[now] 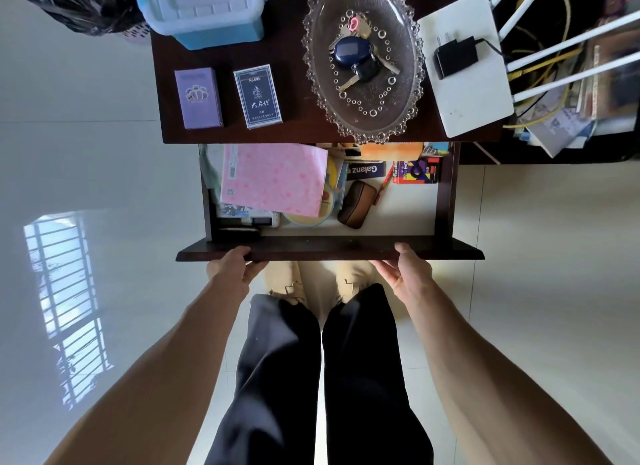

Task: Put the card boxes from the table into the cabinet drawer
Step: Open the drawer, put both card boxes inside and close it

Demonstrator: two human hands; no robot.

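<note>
Two card boxes lie flat on the dark wooden cabinet top [294, 125]: a purple card box [198, 98] at the left and a dark blue card box [258, 96] just right of it. Below the top, the cabinet drawer [329, 250] stands pulled out, with bare white floor showing at its right half. My left hand [232, 265] grips the drawer's front panel near its left end, thumb on top and fingers under. My right hand [407, 270] holds the same panel near its right end.
Inside the drawer lie a pink packet [273, 178], a brown pouch [356, 204], a round tin and small packs. On the top stand a blue storage bin [204, 10], a glass dish with keys [362, 59] and a white router [464, 66]. My legs stand below the drawer.
</note>
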